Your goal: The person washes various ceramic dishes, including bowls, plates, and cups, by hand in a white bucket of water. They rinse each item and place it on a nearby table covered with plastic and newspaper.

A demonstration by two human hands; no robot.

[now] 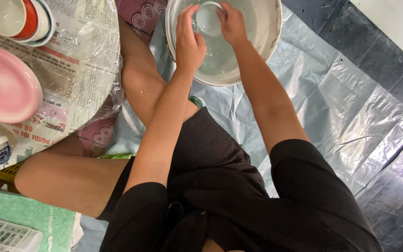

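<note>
Both hands grip the small bowl [208,18] in the water-filled basin [269,35]: keep your left hand [190,44] clamped on the rim, and let your right hand [232,23] rub round the wall, held low.

The person is sitting low with the knees spread, the bare left leg [71,179] bending out to the left and the other thigh lying under black shorts. Both bare forearms are stretching forward and away from the body, converging toward the top of the view. The left hand [190,39] is curling over with the fingers pointing up and away, the back of the hand facing the camera. The right hand [232,23] is sitting just beside it, fingers bent in a grip, knuckles turning inward toward the left hand. Both wrists are staying nearly straight.
</note>
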